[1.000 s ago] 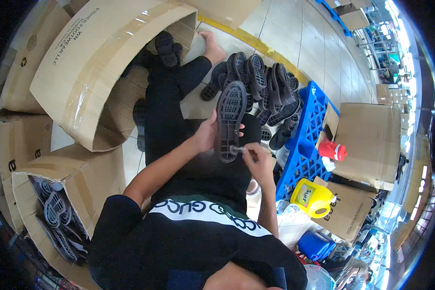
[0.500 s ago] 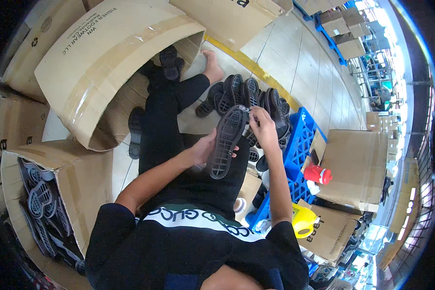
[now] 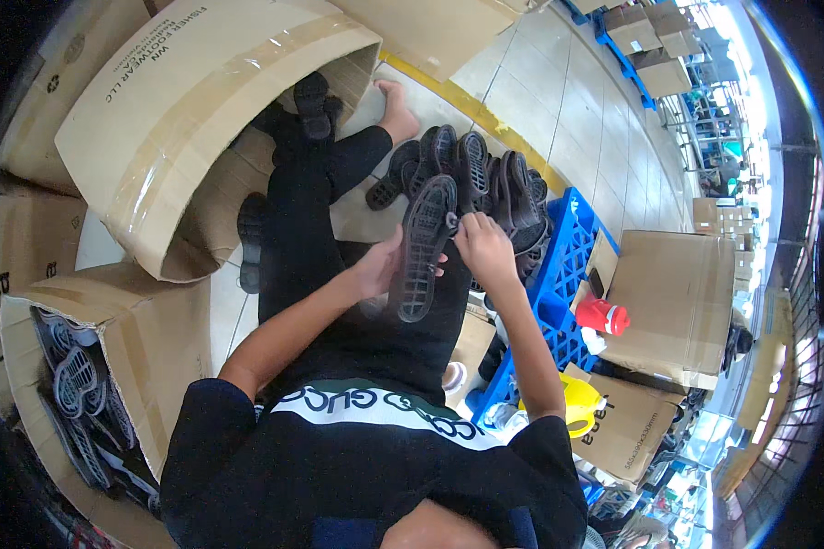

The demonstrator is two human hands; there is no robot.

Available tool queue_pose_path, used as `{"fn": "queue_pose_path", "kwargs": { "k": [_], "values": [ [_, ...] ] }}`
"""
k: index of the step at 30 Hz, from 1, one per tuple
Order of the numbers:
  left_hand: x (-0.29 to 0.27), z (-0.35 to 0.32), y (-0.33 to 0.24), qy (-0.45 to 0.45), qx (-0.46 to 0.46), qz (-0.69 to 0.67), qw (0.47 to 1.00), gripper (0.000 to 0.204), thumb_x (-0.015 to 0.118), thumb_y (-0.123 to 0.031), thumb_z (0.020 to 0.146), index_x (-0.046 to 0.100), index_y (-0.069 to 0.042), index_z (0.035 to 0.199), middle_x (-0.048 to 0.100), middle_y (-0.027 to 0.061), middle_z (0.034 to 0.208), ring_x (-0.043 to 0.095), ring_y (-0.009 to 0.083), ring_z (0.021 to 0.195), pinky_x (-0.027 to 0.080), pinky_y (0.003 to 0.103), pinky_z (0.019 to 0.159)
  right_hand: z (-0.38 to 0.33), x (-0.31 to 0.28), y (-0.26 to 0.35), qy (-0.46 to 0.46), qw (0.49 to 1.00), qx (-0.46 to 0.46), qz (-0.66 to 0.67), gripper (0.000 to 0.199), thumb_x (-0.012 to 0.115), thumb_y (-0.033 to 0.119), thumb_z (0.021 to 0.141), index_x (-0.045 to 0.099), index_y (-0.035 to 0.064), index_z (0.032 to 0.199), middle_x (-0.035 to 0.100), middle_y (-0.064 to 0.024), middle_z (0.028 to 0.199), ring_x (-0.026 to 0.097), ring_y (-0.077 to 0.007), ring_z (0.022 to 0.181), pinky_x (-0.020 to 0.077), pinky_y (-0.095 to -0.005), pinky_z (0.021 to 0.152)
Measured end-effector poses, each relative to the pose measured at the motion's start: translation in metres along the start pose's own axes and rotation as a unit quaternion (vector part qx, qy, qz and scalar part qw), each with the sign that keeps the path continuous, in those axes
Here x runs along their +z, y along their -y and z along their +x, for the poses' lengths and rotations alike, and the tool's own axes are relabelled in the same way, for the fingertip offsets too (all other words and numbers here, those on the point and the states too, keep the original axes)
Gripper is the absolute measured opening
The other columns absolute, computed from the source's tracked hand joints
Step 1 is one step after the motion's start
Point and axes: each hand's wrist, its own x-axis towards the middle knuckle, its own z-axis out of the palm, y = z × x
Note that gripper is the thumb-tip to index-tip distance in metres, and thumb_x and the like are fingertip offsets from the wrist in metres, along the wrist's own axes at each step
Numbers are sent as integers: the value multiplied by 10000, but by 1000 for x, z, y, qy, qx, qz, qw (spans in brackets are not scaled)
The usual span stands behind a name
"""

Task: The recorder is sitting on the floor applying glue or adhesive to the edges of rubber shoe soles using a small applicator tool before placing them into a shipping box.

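Note:
A dark shoe sole (image 3: 418, 274) with a grid-patterned face stands tilted above my lap, its grid toward me. My left hand (image 3: 378, 268) grips it from the left, with fingertips showing past its right edge. My right hand (image 3: 485, 249) is closed at the upper right edge of the sole, fingers pinched together. A small greyish piece shows between those fingertips and the edge; what it is I cannot make out. Beyond the sole, more dark soles (image 3: 472, 165) stand in a row on the floor.
A large cardboard box (image 3: 201, 119) lies open over my leg with soles inside. Another open carton (image 3: 156, 320) at left holds grey-black soles. On the right are a blue plastic pallet (image 3: 568, 247), a red bottle (image 3: 602, 316), a yellow jug (image 3: 579, 403) and a closed carton (image 3: 668, 302).
My right hand has moved from near the sole's top end down along its right edge. The left hand still holds the sole, and the whole view has shifted slightly.

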Motion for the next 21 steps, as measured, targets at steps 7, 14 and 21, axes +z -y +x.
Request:
{"fn": "queue_pose_path", "kwargs": {
  "k": [7,14,21],
  "values": [
    [-5,0,0,-61,29,-2,998,696,171,-585,986,398,-75,1401,560,142,1289,551,292,1157,400,435,1028,-25,-17,38,70,996,-34,51,114,606,130,848,541,39,869,549,-118,818,599,-297,789,498,-391,710],
    [-10,3,-4,-12,48,-57,997,729,194,-616,967,391,-71,1411,541,159,1306,546,312,1158,415,462,1009,-53,-20,35,114,981,-155,34,146,636,160,788,546,68,858,508,-55,764,561,-222,739,479,-341,667],
    [-13,4,-3,-29,86,-33,995,731,174,-624,963,380,-93,1421,544,165,1299,548,314,1162,434,466,988,-68,-21,62,148,964,-33,218,115,623,119,800,532,55,828,553,-101,783,604,-293,737,508,-403,644]
  ]
}}
